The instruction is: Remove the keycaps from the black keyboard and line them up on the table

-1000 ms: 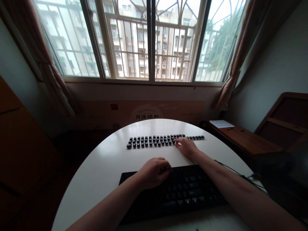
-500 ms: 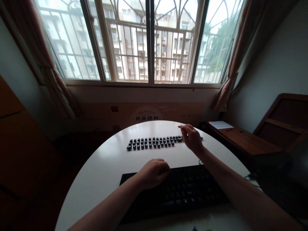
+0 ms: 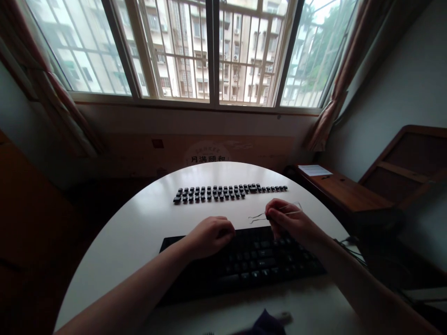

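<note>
A black keyboard (image 3: 251, 267) lies across the near part of the white round table. My right hand (image 3: 288, 217) is over its upper right part, closed around a wire keycap puller (image 3: 257, 217) whose two bent prongs point left. A small dark spot shows at those fingertips; I cannot tell what it is. My left hand (image 3: 211, 236) rests curled at the keyboard's upper left edge, and its fingertips are hidden. Beyond both hands, loose black keycaps (image 3: 208, 193) stand in rows, with smaller ones trailing off to the right.
Near the front edge of the white table (image 3: 122, 246) lies a dark purple item (image 3: 267, 323) beside a blurred brush-like thing. Cables (image 3: 351, 251) run off the right side. A wooden chair (image 3: 352, 190) holds a white paper (image 3: 314, 170). A barred window is ahead.
My right hand has come back from the right end of the keycap rows to above the keyboard, and the wire puller now shows plainly. My left hand stays near the keyboard edge. The view has tilted down.
</note>
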Demonstrator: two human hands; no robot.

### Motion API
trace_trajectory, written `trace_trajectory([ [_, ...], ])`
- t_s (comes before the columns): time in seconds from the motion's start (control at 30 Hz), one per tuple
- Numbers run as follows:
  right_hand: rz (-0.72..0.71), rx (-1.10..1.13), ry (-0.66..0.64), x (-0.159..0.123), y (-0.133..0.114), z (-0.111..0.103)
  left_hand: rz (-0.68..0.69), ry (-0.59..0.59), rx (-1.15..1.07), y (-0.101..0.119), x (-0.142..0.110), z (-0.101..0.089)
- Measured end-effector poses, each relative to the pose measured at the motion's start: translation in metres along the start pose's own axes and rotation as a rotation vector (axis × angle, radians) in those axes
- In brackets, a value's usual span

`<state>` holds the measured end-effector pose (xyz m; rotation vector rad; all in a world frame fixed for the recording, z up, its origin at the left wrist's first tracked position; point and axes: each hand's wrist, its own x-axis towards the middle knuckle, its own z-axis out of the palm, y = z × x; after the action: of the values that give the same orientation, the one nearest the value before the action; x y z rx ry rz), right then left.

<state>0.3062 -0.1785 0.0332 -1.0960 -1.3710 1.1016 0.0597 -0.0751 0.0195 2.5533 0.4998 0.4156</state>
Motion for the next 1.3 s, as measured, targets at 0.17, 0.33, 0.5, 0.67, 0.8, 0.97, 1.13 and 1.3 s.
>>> trace_trajectory([
  [0.17, 0.053, 0.027, -0.187, -0.001, 0.018, -0.004, -0.002, 0.018, 0.017, -0.001, 0.0, 0.001],
  [0.33, 0.032, -0.013, -0.078, 0.005, 0.039, -0.003, -0.002, 0.04, 0.063, -0.003, -0.001, 0.002],
  [0.5, 0.035, -0.077, -0.044, 0.005, 0.048, 0.0, -0.024, -0.015, 0.035, -0.002, -0.001, 0.002],
  [0.67, 0.015, -0.134, -0.034, 0.003, 0.051, 0.001, -0.032, -0.036, -0.002, -0.002, 0.0, 0.002],
  [0.8, -0.024, -0.209, -0.042, 0.002, 0.05, 0.002, -0.015, -0.036, -0.008, -0.005, -0.001, 0.003],
  [0.97, -0.106, -0.344, -0.077, -0.003, 0.043, 0.006, -0.011, -0.038, -0.014, -0.006, -0.001, 0.004],
  [1.13, -0.207, -0.533, -0.13, -0.007, 0.035, 0.009, -0.011, -0.041, -0.021, -0.006, -0.001, 0.003],
  [1.3, -0.335, -0.687, -0.201, -0.008, 0.033, 0.013, -0.019, -0.038, -0.018, -0.005, -0.001, 0.004],
])
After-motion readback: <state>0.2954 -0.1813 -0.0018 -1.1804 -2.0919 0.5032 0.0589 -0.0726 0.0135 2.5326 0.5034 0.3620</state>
